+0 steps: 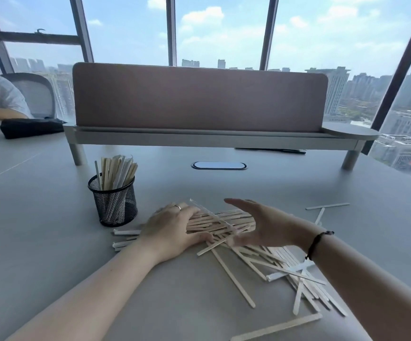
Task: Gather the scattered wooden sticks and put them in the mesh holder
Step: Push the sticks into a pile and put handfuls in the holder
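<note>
We cup both hands, left hand [172,230] and right hand [261,225], fingers spread, around the wooden sticks [220,223] mid-worktop [39,230], beside the mesh holder [114,200]. Risk: uneven squeezing may splay crossed sticks sideways.

We see pale, flat wooden sticks [226,226] of bare, matt, unvarnished wood; a few thin white ones among them look like paper-wrapped pieces [288,273]; the round black wire-mesh holder [115,203] is dark metal with an open, finely gridded wall and a dull finish; the grey counter [285,188] looks smooth with a soft satin sheen; the dusty-pink divider panel [199,99] seems felt-like cloth, matt; the left hand [172,230] wears a shiny metal ring [177,207]; a dark cord bracelet [316,242] circles the right wrist.
</note>
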The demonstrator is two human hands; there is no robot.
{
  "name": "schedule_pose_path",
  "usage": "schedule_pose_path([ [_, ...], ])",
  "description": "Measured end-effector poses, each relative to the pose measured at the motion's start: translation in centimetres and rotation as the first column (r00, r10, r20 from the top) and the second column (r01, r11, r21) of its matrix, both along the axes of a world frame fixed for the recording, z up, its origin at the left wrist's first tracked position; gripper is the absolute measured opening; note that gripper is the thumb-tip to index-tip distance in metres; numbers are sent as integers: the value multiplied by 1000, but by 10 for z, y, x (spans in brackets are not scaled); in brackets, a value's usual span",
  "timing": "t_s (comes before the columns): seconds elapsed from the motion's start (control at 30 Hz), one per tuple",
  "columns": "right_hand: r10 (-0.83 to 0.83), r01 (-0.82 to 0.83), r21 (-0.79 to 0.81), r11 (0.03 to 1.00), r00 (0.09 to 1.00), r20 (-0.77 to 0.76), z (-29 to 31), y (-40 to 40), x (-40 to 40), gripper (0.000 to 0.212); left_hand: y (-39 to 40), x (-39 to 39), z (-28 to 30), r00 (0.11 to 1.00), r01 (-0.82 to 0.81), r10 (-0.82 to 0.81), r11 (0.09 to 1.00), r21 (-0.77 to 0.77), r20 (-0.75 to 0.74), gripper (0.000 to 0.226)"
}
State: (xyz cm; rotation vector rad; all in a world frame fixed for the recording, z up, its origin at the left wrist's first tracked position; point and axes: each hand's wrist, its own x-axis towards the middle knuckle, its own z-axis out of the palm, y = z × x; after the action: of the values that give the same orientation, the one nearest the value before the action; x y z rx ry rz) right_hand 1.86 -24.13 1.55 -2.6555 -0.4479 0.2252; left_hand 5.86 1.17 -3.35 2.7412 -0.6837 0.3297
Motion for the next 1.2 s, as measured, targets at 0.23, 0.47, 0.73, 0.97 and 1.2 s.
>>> schedule_pose_path([
  [0.23, -55, 88, -179, 980, 982, 181, -35, 2, -13, 120, -3, -5, 0, 1000, -15, 15, 999, 38, 6, 61],
  [0.47, -78, 122, -103, 987, 931, 358, -43, 12, 10, 79, -1, -3, -1, 987, -5, -10, 995, 96, 159, 65],
  [0.73, 2, 58, -110, 992, 877, 481, -49, 10, 30, 52, 5, 4, -2, 865, 94, -107, 994, 51, 489, 62],
  [0.97, 6, 40, -75, 996, 850, 527, -47, 8, 25, 53, 7, 3, 9, 836, 114, -118, 993, 41, 536, 63],
  [1.2, -24, 85, -87, 993, 840, 542, -38, 10, 16, 26, 11, -3, 24, 866, 116, -132, 991, 63, 481, 72],
])
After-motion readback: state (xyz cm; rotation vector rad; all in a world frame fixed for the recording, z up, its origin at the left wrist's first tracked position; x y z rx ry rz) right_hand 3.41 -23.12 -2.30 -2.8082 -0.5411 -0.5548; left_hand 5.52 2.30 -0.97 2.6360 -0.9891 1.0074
